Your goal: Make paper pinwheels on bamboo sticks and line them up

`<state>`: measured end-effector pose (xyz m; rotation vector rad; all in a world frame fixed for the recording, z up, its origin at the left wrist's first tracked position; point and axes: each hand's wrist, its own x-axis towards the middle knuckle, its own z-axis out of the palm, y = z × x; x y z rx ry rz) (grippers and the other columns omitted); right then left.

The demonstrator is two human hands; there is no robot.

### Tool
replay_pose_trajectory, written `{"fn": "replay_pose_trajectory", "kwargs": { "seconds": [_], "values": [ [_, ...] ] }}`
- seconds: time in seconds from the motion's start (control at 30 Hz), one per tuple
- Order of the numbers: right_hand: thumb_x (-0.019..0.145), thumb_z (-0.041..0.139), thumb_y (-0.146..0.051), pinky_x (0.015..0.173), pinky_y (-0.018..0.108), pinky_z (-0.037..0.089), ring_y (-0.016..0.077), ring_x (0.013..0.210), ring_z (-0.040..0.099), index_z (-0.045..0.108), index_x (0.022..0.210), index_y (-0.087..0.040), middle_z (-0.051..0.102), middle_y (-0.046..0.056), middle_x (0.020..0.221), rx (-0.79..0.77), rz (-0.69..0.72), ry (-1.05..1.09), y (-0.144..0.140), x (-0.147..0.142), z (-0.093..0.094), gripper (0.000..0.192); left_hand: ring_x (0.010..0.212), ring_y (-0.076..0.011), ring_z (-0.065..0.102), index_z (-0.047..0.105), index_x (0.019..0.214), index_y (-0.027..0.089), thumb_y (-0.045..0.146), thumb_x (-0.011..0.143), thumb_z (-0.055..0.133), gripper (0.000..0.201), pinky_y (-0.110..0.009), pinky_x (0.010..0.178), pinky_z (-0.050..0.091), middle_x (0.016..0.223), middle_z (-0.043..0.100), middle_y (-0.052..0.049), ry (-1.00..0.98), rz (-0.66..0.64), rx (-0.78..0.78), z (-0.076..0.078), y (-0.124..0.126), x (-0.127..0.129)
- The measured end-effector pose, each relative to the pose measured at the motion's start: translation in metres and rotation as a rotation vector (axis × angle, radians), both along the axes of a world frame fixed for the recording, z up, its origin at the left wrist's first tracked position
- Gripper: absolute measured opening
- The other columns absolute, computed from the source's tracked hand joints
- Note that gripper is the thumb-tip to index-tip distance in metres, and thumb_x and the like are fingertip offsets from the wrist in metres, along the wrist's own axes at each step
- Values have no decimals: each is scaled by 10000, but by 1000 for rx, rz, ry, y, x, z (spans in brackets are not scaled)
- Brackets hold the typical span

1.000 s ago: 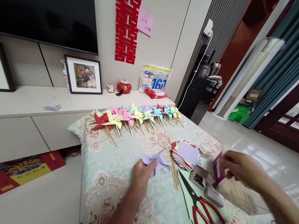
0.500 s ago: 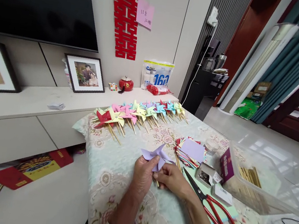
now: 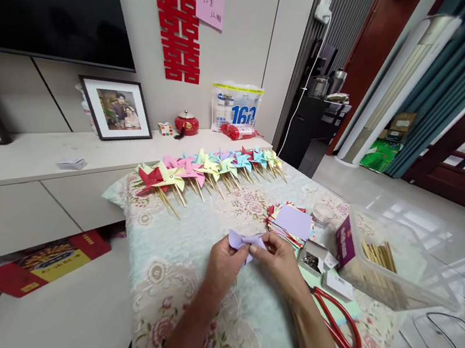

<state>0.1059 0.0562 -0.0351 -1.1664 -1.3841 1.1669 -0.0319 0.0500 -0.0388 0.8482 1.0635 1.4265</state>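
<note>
Above the flowered tablecloth, my left hand (image 3: 225,260) pinches a purple paper pinwheel (image 3: 248,241) from the left, thumb at its middle. My right hand (image 3: 275,254) has its thumb and fingers closed on the pinwheel's right side. A bit of stick shows below my left hand; the rest is hidden. Just beyond my right hand lies a stack of coloured paper squares (image 3: 293,222) with a purple one on top. Red-handled scissors (image 3: 340,326) lie right of my right forearm, their blades mostly covered by it. A small open box of metal pins (image 3: 312,260) stands beside them.
Several finished pinwheels (image 3: 189,170) lie in a row along the table's far side. A clear plastic bin (image 3: 409,284) with wooden sticks (image 3: 380,256) stands at the right. A small white box (image 3: 337,286) and a round clear container (image 3: 322,213) are near it.
My right hand has moved up from the stick below the pinwheel to the paper's right side. The pinwheel's blades are now more folded and covered by my fingers. The view has shifted slightly.
</note>
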Motion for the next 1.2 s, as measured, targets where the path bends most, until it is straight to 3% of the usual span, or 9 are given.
{"fn": "replay_pose_trajectory", "kwargs": {
  "seconds": [0.3, 0.43, 0.53, 0.63, 0.73, 0.87, 1.0, 1.07, 1.2],
  "values": [
    [683, 776, -273, 757, 314, 469, 207, 804, 626, 740, 803, -197, 723, 36, 857, 23, -28, -25, -1, -1, 1, 145, 545, -143, 598, 687, 764, 189, 178, 584, 724, 184, -226, 547, 452, 620, 690, 7, 102, -6, 39, -2, -3, 0],
    [647, 798, -286, 776, 336, 475, 220, 804, 631, 743, 794, -207, 726, 36, 848, 5, -59, 102, -1, 0, 6, 176, 705, -201, 691, 678, 841, 178, 245, 637, 766, 232, -278, 685, 516, 764, 751, -56, 65, -59, 70, 5, -7, -4],
    [681, 771, -381, 774, 348, 485, 221, 769, 645, 739, 837, -207, 737, 41, 814, -38, -54, 202, -2, 3, 12, 236, 843, -250, 728, 682, 930, 144, 389, 753, 716, 304, -348, 827, 530, 881, 776, -126, -59, 10, 93, 11, -7, -12],
    [620, 825, -360, 774, 335, 481, 212, 743, 647, 754, 812, -186, 747, 44, 780, -203, 90, 334, -8, 4, 20, 268, 865, -264, 730, 691, 894, 124, 488, 807, 636, 379, -391, 881, 527, 867, 772, -152, -217, 77, 116, 17, -6, -19],
    [573, 865, -293, 776, 312, 469, 198, 756, 645, 783, 875, -169, 762, 37, 811, -351, 273, 344, -15, 0, 24, 336, 864, -272, 718, 696, 870, 126, 550, 791, 622, 437, -399, 812, 551, 836, 766, -155, -342, 25, 97, 21, -8, -22],
    [600, 860, -296, 744, 290, 458, 181, 739, 639, 792, 854, -165, 757, 24, 823, -407, 445, 239, -21, -6, 23, 293, 881, -278, 712, 711, 868, 134, 578, 802, 598, 463, -386, 774, 550, 849, 773, -161, -369, -105, 73, 26, -16, -20],
    [650, 845, -337, 699, 277, 442, 167, 692, 615, 787, 801, -159, 730, 10, 762, -354, 530, 133, -22, -6, 22, 240, 824, -271, 724, 730, 810, 132, 560, 811, 591, 450, -425, 898, 519, 782, 771, -157, -441, -203, 115, 29, -18, -21],
    [662, 844, -346, 681, 264, 429, 156, 680, 603, 781, 804, -164, 721, 2, 747, -331, 519, 122, -22, -6, 24, 239, 815, -264, 729, 733, 771, 141, 536, 815, 591, 421, -449, 954, 501, 740, 763, -133, -553, -137, 101, 29, -14, -26],
    [640, 861, -374, 638, 246, 411, 145, 657, 580, 757, 784, -167, 699, -4, 702, -323, 487, 147, -22, -7, 30, 273, 762, -197, 712, 705, 716, 163, 395, 760, 692, 236, -416, 908, 532, 727, 740, -52, -736, 165, -16, 22, -3, -37]
  ]
}}
